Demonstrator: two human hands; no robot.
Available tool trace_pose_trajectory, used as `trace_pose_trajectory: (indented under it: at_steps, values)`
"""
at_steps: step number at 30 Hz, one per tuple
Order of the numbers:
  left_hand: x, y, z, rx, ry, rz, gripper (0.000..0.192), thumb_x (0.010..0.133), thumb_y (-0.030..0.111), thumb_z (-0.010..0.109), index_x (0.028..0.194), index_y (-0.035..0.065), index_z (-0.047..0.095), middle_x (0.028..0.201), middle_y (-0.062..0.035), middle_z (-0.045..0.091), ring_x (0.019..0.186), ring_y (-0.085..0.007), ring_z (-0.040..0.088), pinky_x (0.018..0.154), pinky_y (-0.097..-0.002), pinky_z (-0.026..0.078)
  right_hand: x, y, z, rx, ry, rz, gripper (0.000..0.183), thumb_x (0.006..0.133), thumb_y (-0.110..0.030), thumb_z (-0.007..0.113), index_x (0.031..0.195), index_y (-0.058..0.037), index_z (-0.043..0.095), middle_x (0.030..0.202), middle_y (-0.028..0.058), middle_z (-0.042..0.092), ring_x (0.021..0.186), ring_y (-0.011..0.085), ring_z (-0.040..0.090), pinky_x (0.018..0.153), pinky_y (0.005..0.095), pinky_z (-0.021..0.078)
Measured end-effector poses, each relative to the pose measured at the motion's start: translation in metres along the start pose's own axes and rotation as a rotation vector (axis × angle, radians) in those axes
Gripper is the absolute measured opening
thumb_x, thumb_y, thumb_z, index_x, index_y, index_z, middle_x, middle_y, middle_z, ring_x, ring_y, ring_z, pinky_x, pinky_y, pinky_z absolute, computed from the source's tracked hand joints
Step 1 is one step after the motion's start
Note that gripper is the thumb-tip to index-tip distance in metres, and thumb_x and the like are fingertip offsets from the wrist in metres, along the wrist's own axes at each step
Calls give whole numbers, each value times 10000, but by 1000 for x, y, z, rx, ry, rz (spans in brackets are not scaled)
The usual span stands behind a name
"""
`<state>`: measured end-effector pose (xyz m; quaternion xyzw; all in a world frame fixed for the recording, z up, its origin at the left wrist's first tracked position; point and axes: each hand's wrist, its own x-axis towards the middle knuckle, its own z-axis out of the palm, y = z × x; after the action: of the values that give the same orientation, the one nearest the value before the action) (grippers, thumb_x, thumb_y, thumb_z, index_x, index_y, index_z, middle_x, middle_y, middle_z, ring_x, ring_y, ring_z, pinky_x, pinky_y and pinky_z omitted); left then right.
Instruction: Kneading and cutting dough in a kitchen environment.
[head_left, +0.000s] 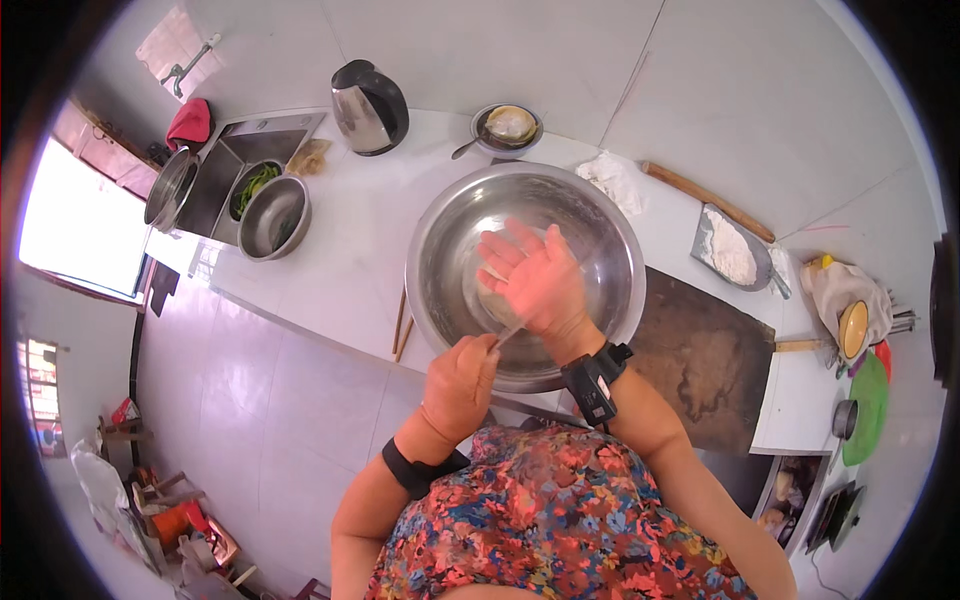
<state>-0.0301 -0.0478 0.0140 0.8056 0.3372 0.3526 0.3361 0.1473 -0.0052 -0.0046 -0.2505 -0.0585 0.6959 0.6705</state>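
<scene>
A wide stainless steel basin (450, 217) stands before me on the counter. Pale dough (491, 300) lies at its bottom, partly covered by my right hand (541, 281). That hand is over the basin, palm up and fingers apart, with nothing held in it. Near the basin's front rim, my left hand (461, 382) grips the end of a thin, narrow tool (511, 330). Motion blurs the tool, so I cannot tell its exact kind. Its far end reaches the heel of my right palm, and I cannot tell whether they touch.
Right of the basin are a dark, stained board (705, 352), a scoop of flour (727, 247) and a wooden rolling pin (709, 201). Chopsticks (403, 337) lie left. Behind stand an electric kettle (364, 112) and a small bowl (480, 124). A metal bowl (274, 217) sits by the sink (214, 180).
</scene>
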Motion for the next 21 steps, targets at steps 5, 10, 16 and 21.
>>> trace_pose_trajectory:
  at_steps: [5,10,16,21]
  values:
    - [7,4,14,404,-90,222,141,805,100,604,921,33,560,736,-92,551,638,-282,580,550,-396,456,2,-4,-14,41,40,80,672,992,-552,260,1421,-37,301,1448,223,356,1348,331,333,1065,482,283]
    - [4,-5,28,473,-95,279,123,788,90,595,886,39,539,719,-81,535,632,-266,581,545,-391,454,-6,-4,-23,48,19,142,658,990,-557,254,1398,-46,334,1433,195,396,1340,310,346,1050,472,296]
    - [16,-6,36,456,-107,133,120,843,79,555,930,-4,559,792,-139,572,675,-342,583,577,-435,484,-20,17,-23,41,-66,42,671,974,-586,255,1386,-71,378,1436,161,403,1341,280,339,1041,445,299]
    - [24,-11,38,454,-48,112,86,822,64,551,859,9,495,730,-155,580,635,-359,598,557,-442,484,-25,20,-12,-17,82,-12,641,979,-544,290,1410,-75,365,1442,112,395,1328,250,331,1047,433,287]
